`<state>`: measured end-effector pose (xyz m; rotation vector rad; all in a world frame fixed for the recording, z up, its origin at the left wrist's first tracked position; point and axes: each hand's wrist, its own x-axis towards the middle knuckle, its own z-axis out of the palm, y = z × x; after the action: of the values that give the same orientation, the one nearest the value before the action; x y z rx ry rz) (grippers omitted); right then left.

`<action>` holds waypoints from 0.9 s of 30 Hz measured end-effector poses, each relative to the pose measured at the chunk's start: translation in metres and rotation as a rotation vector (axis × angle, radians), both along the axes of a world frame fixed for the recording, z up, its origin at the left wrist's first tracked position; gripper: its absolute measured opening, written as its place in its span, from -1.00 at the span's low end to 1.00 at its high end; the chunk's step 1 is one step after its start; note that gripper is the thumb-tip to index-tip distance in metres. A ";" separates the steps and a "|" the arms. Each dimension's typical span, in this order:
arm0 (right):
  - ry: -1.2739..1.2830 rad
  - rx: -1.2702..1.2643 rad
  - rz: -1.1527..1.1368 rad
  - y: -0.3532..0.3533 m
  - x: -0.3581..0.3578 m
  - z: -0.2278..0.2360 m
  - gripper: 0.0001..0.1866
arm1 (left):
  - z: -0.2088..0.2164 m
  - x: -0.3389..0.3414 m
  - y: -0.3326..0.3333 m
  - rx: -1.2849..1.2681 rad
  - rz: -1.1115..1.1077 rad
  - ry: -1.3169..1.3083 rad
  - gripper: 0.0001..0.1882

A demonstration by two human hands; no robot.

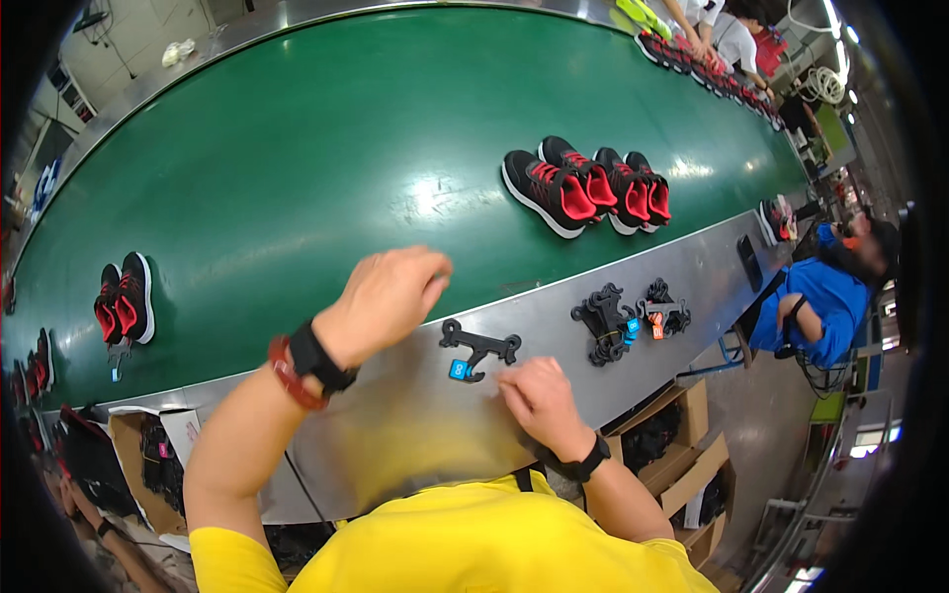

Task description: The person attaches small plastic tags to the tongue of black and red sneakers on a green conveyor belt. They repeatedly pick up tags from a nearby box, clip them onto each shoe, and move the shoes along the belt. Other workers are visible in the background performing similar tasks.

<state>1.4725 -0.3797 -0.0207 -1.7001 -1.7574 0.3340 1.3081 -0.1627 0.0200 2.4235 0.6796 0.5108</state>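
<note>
A black plastic shoe hanger [478,345] with a blue size tag lies on the metal ledge between my hands. My left hand [388,299] is raised over the near edge of the green belt, its fingers bent and the thumb apart, holding nothing visible. Close to the hanger's right end is my right hand [544,403], fingers curled and thumb and forefinger together; whatever may be between them is too small to make out. Farther right on the ledge sit a bundle of black hangers [604,323] with a blue tag and a smaller bundle [664,308] with an orange tag.
Black-and-red sneakers [559,193] stand on the green belt [297,138] ahead, with another pair [126,298] at left. Open cartons [682,450] are below the ledge. A phone [749,262] lies at its right end. A person in blue [816,306] sits at right; others work far right.
</note>
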 end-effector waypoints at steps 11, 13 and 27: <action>-0.033 -0.190 0.017 0.043 0.032 -0.016 -0.48 | -0.032 0.177 0.022 0.093 -0.292 0.033 -0.53; -0.032 -0.197 0.011 0.043 0.038 -0.030 -0.52 | -0.042 0.206 0.014 0.014 -0.289 0.110 -0.45; -0.211 0.060 -0.326 0.043 -0.001 -0.067 -0.87 | -0.092 0.169 0.048 0.190 -0.376 0.123 -0.68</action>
<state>1.4720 -0.3367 -0.0881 -1.9971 -1.5771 -0.0430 1.4772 -0.1143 -0.0723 2.6932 0.2174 0.2838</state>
